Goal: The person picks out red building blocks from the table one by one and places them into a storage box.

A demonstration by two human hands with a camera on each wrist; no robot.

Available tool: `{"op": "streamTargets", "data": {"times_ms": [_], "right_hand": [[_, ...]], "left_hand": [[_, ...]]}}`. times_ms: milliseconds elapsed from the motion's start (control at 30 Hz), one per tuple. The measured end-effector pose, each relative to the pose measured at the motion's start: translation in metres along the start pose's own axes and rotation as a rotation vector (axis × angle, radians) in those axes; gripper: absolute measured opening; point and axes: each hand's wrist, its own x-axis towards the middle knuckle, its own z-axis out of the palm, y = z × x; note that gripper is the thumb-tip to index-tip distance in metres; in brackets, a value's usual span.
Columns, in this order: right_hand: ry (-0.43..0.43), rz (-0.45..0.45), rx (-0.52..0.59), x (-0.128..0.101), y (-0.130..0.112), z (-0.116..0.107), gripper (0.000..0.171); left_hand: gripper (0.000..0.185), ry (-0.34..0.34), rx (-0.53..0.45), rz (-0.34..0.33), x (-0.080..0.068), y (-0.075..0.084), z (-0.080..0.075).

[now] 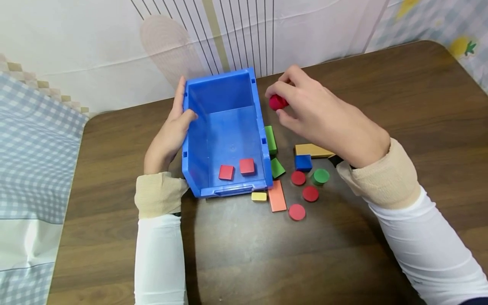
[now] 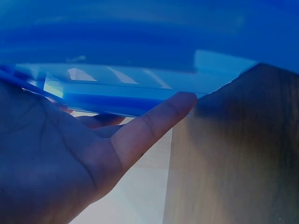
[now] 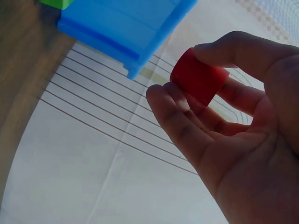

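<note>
A blue plastic bin [image 1: 232, 131] stands on the table, with two red square blocks [image 1: 236, 168] lying inside near its front. My left hand [image 1: 171, 131] grips the bin's left wall, thumb over the rim and fingers along the outside. In the left wrist view the thumb [image 2: 154, 119] lies against the blue plastic. Just past the bin's right rim, my right hand [image 1: 324, 114] pinches a red block [image 3: 198, 77] with a rounded side between thumb and fingertips, held up off the table. The fingers partly cover that block in the head view.
Right of the bin lie green blocks [image 1: 270, 140], an orange-pink flat block [image 1: 277, 196], a blue block [image 1: 303, 163], a yellow-tan bar [image 1: 313, 150], red discs [image 1: 297, 212] and a green cylinder [image 1: 320, 176]. A small yellow block [image 1: 259, 196] sits before the bin. A printed curtain [image 1: 114, 55] hangs behind the table.
</note>
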Motion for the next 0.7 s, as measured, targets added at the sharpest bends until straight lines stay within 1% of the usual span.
{"op": "streamTargets", "data": {"times_ms": [167, 300, 500, 700], "right_hand": [[-0.012, -0.016, 0.005, -0.001, -0.003, 0.003, 0.027], [-0.040, -0.008, 0.009, -0.001, -0.006, 0.004, 0.026], [-0.069, -0.019, 0.021, -0.001, -0.010, 0.007, 0.030], [-0.073, -0.039, 0.027, -0.003, -0.015, 0.011, 0.035]], "left_hand": [[0.088, 0.000, -0.003, -0.011, -0.001, -0.002, 0.001], [0.089, 0.000, -0.018, -0.013, -0.001, -0.003, 0.001], [0.089, -0.003, -0.038, -0.012, 0.000, -0.004, 0.004], [0.089, 0.002, -0.025, -0.009, 0.002, -0.004, 0.006]]}}
